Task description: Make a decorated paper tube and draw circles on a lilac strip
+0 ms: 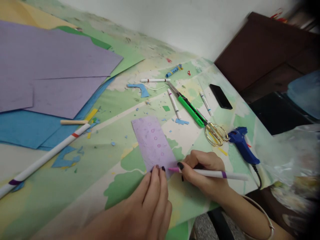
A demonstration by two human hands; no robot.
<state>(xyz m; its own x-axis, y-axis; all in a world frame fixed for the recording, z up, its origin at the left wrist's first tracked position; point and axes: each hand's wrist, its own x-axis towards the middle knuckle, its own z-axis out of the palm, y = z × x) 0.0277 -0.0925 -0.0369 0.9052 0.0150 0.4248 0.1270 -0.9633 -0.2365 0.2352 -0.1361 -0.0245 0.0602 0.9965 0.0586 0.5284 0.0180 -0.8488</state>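
Note:
A purple rectangular sheet (pixel 150 133) lies on the table in front of me, with a row of small drawn circles down its length. My left hand (pixel 152 196) rests on its near end, fingers stretched out and fingertips pressing it down. In my right hand (pixel 206 170) is a white marker (pixel 212 173) with a purple band, gripped between thumb and fingers. Its pink-purple tip end points left and meets the sheet's near right side, beside my left fingertips. Whether the tip touches the surface I cannot tell.
Gold-handled scissors (pixel 216 134), a green cutter (pixel 191 111), a blue glue gun (pixel 242 145) and a black phone (pixel 220 96) lie to the right. Large purple sheets (pixel 55 66) are stacked at the left, near joined markers (pixel 50 160). Blue scraps (pixel 140 89) and loose markers (pixel 173 103) lie beyond.

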